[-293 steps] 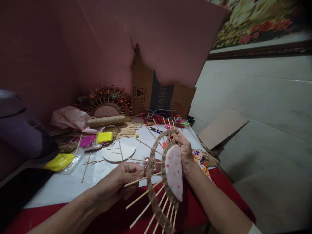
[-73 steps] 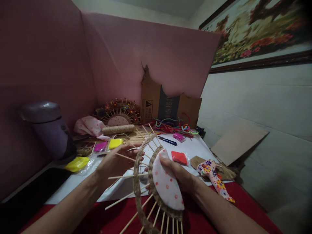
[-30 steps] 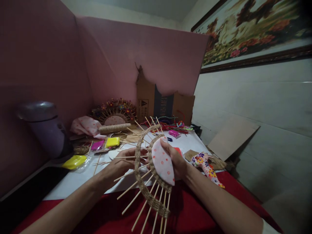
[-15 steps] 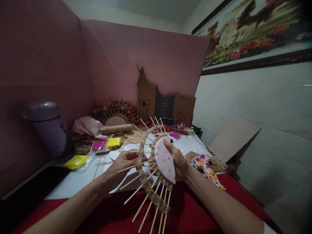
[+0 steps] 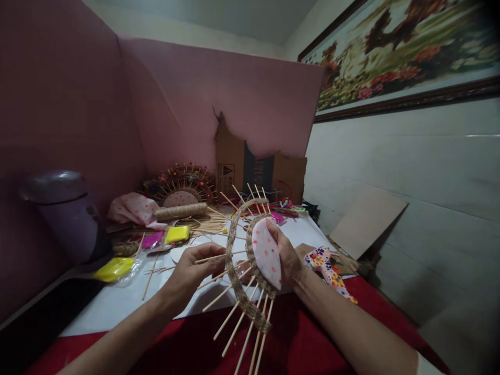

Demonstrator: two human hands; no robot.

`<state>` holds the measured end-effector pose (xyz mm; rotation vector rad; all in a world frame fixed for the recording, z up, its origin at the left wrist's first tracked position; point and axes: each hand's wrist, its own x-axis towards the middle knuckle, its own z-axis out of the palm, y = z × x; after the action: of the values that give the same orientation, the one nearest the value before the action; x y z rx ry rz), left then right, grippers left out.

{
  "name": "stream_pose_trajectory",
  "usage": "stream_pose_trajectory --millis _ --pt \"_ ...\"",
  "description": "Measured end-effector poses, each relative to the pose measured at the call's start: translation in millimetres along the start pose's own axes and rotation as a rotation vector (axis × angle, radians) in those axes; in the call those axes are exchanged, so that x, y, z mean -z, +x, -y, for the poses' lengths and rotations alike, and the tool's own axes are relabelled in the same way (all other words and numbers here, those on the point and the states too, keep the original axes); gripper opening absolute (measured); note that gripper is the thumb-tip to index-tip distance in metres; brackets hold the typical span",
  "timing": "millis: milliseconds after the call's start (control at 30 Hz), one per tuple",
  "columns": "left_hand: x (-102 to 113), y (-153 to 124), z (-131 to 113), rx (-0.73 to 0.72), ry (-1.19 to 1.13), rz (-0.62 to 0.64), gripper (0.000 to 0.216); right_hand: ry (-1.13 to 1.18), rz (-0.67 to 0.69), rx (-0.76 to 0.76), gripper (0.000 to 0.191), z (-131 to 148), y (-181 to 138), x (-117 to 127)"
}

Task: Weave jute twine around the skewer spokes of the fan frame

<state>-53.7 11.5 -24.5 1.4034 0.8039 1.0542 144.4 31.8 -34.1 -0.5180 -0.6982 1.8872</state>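
My right hand (image 5: 287,259) is closed on a half-round woven piece (image 5: 266,250), its thumb on the spotted white fabric face and its other fingers behind. Twine is woven along the curved edge of the fabric. Wooden sticks (image 5: 233,321) fan outward from it, crossed by a second curved band of twine (image 5: 234,276). My left hand (image 5: 200,265) is at the left side of the fan, fingers bent and closed around one wooden stick just outside the outer band. Its fingertips are partly hidden.
Behind stand a similar fan with colourful beads (image 5: 179,182), a twine roll (image 5: 180,210) and torn cardboard (image 5: 230,161). Yellow clay packs (image 5: 177,234) and a purple bottle (image 5: 70,219) are at left. A flowered fabric shape (image 5: 330,271) lies at right on the white sheet.
My left hand has shifted slightly away from the outer twine band, out along the stick. The fan has turned slightly; my right hand keeps its hold. The head view has swung a little right.
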Motion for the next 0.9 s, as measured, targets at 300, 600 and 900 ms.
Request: stream_pose_trajectory --millis 300,600,900 --pt "-1.5 -3.7 -13.4 -0.032 0.103 -0.083 0.019 -0.039 -0.121 0.163 0.029 9.9 8.1 9.6" --pt "13.0 1.3 -9.9 0.085 0.144 0.096 0.028 -0.01 -0.157 0.18 0.025 14.8 9.6 12.0" --pt "19.0 1.6 -7.1 0.038 0.248 0.028 0.022 -0.039 -0.167 0.242 0.02 16.8 11.5 15.6"
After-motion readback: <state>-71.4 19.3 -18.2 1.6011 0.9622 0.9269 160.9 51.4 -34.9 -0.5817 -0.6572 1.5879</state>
